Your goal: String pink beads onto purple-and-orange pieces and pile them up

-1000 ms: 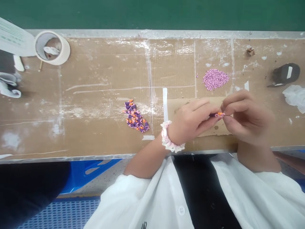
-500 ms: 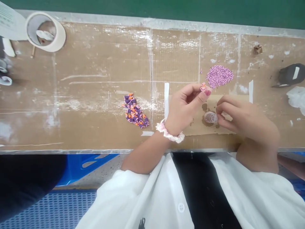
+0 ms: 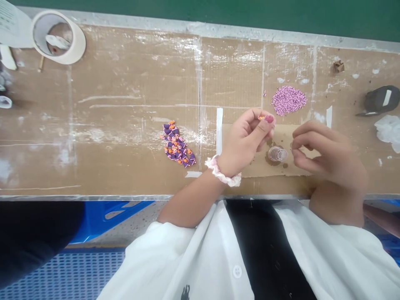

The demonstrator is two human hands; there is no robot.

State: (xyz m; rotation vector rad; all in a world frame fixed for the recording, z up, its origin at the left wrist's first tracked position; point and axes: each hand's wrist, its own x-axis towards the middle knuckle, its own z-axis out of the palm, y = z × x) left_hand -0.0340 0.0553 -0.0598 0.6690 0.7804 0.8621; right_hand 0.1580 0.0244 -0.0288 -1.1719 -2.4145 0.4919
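Between thumb and forefinger, my left hand pinches a small orange-and-pink figurine, mostly hidden by the fingers. My right hand is curled, thumb and fingertips close together; whatever it may hold is too small to make out. Just left of its fingertips stands a small clear cup, apart from the hand, among wet spots on a taped-down brown sheet. Beyond the hands lies a heap of tiny pink-purple beads. Left of my left wrist, several small purple figurines with orange and pink parts lie clustered.
A roll of masking tape stands at the far left of the cardboard-covered table. At the right are a black object, crumpled clear plastic and a brown scrap. White tape strips edge the sheet.
My right hand has moved right, away from the cup's rim. The left fingers have turned the figurine, so less of it shows.
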